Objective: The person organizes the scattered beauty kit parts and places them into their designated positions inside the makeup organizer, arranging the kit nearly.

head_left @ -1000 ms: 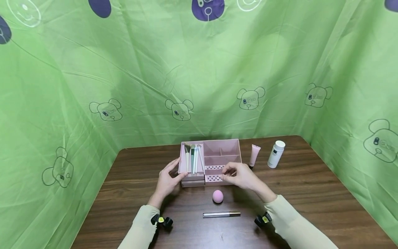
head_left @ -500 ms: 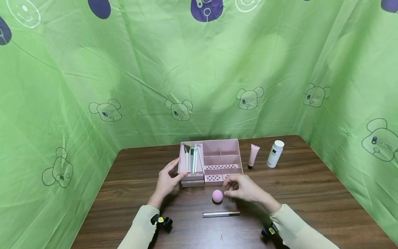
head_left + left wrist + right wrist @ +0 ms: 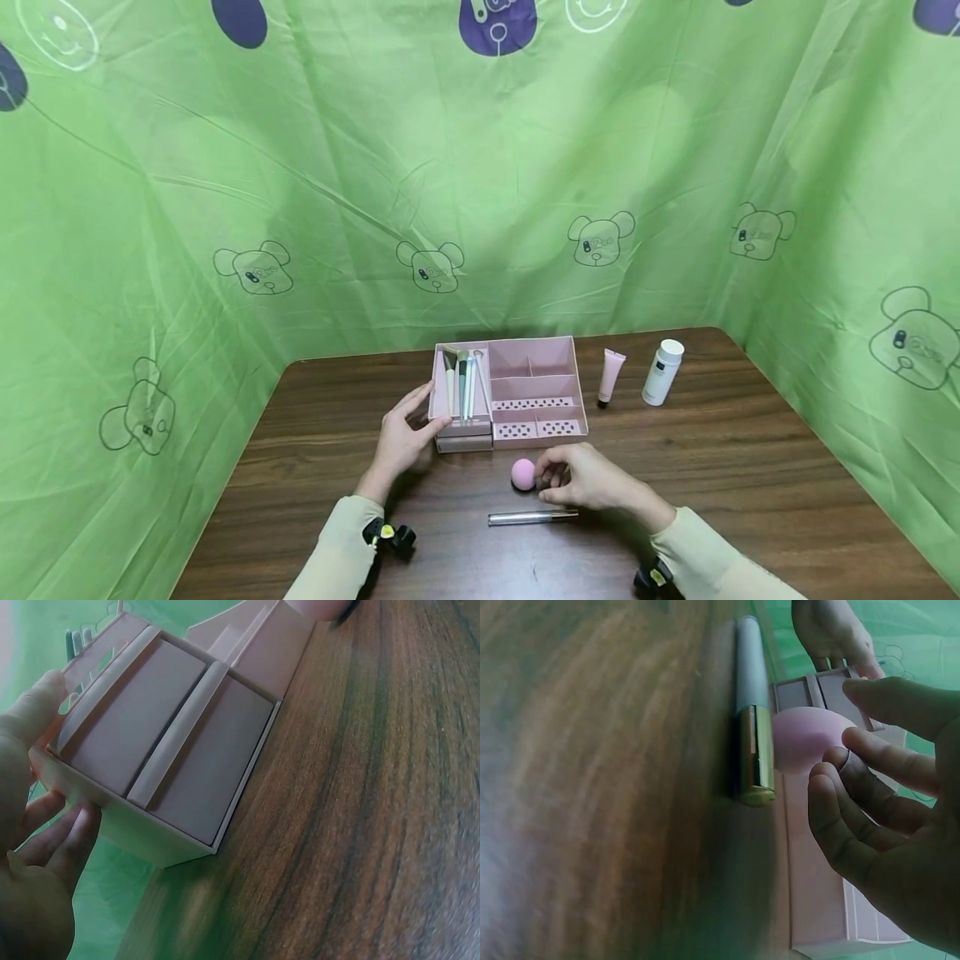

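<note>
A pink makeup organizer (image 3: 534, 388) stands near the table's back edge, with several makeup brushes (image 3: 462, 387) in its left tray. My left hand (image 3: 401, 435) holds the organizer's front left corner, thumb on the tray's front edge and fingers against the side wall. In the left wrist view, two closed drawers (image 3: 202, 746) face the camera. A round pink makeup sponge (image 3: 522, 474) lies before the organizer. Right beside it is my right hand (image 3: 592, 479), thumb and forefinger apart, other fingers loosely bent; whether a fingertip touches the sponge I cannot tell.
A slim silver tube (image 3: 532, 518) with a shiny gold-toned end lies in front of the sponge. To the organizer's right stand a pink squeeze tube (image 3: 611, 377) and a white bottle (image 3: 663, 372). Green patterned cloth (image 3: 480, 183) surrounds the wooden table (image 3: 300, 500).
My right hand has come from the organizer's front compartments toward me, down to the sponge's right side. My left hand stays at the organizer's corner.
</note>
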The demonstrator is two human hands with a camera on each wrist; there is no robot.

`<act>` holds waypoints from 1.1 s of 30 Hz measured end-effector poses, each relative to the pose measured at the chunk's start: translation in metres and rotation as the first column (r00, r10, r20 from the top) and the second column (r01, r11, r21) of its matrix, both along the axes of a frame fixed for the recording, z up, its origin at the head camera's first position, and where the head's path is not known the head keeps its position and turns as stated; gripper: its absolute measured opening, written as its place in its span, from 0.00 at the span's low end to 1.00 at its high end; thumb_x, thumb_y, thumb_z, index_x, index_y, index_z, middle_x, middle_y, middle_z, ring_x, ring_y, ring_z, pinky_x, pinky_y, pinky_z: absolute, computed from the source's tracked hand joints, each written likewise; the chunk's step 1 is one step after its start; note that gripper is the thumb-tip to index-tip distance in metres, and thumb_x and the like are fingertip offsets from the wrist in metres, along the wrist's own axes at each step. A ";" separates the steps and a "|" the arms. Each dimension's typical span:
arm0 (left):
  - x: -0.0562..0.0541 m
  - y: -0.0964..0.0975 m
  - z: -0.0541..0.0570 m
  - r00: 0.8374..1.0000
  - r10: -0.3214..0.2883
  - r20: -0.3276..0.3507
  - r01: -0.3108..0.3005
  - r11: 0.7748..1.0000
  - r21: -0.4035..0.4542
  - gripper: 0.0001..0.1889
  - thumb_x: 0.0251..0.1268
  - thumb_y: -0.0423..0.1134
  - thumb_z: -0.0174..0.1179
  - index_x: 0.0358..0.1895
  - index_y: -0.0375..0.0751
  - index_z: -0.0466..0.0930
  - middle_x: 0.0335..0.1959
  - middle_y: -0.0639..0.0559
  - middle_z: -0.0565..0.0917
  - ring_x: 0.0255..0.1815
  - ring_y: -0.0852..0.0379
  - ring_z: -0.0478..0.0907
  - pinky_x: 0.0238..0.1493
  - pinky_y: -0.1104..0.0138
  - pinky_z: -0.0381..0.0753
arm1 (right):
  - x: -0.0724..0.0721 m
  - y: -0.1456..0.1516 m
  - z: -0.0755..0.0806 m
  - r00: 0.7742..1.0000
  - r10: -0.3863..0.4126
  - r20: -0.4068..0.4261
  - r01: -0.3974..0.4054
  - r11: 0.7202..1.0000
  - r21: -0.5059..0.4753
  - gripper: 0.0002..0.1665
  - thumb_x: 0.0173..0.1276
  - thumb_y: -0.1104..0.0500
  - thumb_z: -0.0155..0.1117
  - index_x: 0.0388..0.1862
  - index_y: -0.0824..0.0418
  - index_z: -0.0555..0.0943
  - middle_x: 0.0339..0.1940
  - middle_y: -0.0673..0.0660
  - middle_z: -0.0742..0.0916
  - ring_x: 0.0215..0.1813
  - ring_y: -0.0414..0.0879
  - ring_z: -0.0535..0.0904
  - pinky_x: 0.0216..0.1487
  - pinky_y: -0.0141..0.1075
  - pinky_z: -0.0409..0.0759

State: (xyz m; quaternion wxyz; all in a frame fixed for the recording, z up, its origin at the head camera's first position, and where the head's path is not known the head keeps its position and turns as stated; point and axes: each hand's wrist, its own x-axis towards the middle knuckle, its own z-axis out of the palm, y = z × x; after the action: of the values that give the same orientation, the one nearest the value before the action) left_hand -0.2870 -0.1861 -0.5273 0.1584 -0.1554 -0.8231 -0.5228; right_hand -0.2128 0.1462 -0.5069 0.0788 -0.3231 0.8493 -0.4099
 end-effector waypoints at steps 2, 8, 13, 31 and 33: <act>0.000 0.000 0.000 1.000 -0.007 0.006 0.007 1.000 0.005 0.36 0.50 0.46 0.75 0.66 0.48 0.75 0.64 0.49 0.77 0.60 0.48 0.78 0.60 0.62 0.80 | 0.002 -0.001 -0.001 1.000 0.010 -0.010 -0.010 1.000 0.015 0.12 0.55 0.59 0.76 0.37 0.59 0.84 0.30 0.54 0.87 0.31 0.37 0.80 0.32 0.30 0.85; 0.002 0.000 0.000 1.000 -0.001 0.007 0.001 1.000 -0.007 0.36 0.51 0.47 0.75 0.66 0.49 0.74 0.64 0.51 0.77 0.62 0.51 0.76 0.63 0.62 0.78 | 0.008 -0.004 -0.005 1.000 0.029 -0.008 -0.028 0.999 0.042 0.13 0.53 0.61 0.76 0.38 0.59 0.84 0.30 0.53 0.86 0.31 0.41 0.81 0.32 0.28 0.84; 0.003 0.000 -0.001 1.000 -0.007 0.005 0.007 1.000 0.009 0.35 0.51 0.46 0.75 0.66 0.48 0.75 0.64 0.48 0.77 0.61 0.49 0.77 0.61 0.62 0.79 | 0.011 -0.006 -0.009 0.999 0.045 0.005 -0.045 0.995 0.085 0.14 0.52 0.59 0.76 0.38 0.58 0.84 0.31 0.50 0.86 0.31 0.39 0.81 0.32 0.25 0.82; 0.000 0.001 0.000 0.999 -0.037 0.015 0.036 0.997 0.070 0.35 0.51 0.43 0.75 0.66 0.46 0.75 0.64 0.48 0.77 0.57 0.50 0.80 0.57 0.65 0.82 | 0.015 -0.007 -0.013 0.991 0.089 -0.099 -0.065 0.973 0.222 0.14 0.48 0.61 0.77 0.36 0.53 0.85 0.28 0.43 0.82 0.30 0.29 0.74 0.30 0.20 0.76; 0.000 0.001 0.000 0.999 -0.030 0.017 0.029 0.998 0.061 0.35 0.51 0.43 0.75 0.66 0.47 0.75 0.64 0.48 0.77 0.57 0.49 0.79 0.57 0.65 0.82 | 0.014 -0.007 -0.013 0.987 0.107 -0.116 -0.078 0.970 0.232 0.13 0.48 0.62 0.77 0.35 0.53 0.86 0.28 0.42 0.82 0.30 0.29 0.74 0.29 0.19 0.75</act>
State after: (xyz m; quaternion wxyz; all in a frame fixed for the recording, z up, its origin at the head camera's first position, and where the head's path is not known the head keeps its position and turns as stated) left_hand -0.2869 -0.1853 -0.5272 0.1481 -0.1582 -0.8056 -0.5514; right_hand -0.1986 0.1393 -0.5195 0.0797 -0.3770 0.8778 -0.2846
